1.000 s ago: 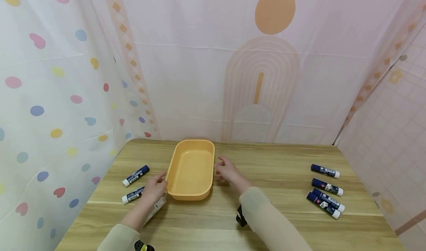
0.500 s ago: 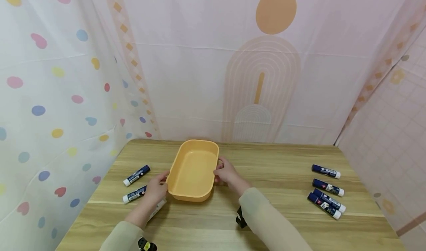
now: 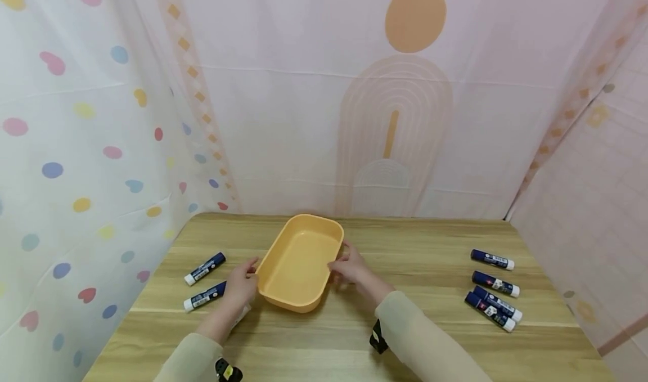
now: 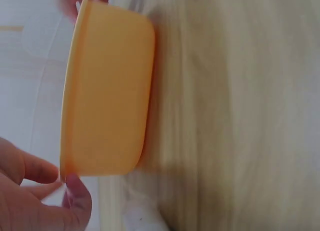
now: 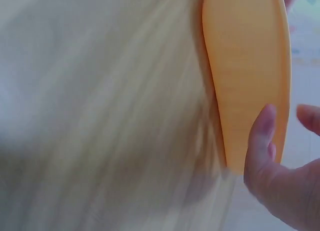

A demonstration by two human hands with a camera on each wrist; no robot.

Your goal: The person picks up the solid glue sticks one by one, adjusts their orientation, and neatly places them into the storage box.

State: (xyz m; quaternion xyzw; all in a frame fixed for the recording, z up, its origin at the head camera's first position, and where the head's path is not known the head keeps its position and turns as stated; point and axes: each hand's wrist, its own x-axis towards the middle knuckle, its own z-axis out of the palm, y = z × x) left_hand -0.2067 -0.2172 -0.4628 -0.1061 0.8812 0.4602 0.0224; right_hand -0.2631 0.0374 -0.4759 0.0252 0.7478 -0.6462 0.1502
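Note:
A yellow plastic tray sits turned at an angle on the wooden table, its inside bare. My left hand pinches the rim at its near left side; in the left wrist view, the thumb and fingers meet at the edge. On the opposite side, my right hand holds the right rim. The right wrist view shows one digit against the outer wall and another finger beyond the rim. A glue stick lies partly hidden under my left hand.
Two blue glue sticks with white ends, an upper one and a lower one, lie left of my left hand. Several more glue sticks lie at the table's right side. A patterned curtain hangs behind the table.
Both hands have closed on the tray's rim. The tray has shifted right and turned clockwise, its far end swinging rightward. The glue sticks have stayed in place.

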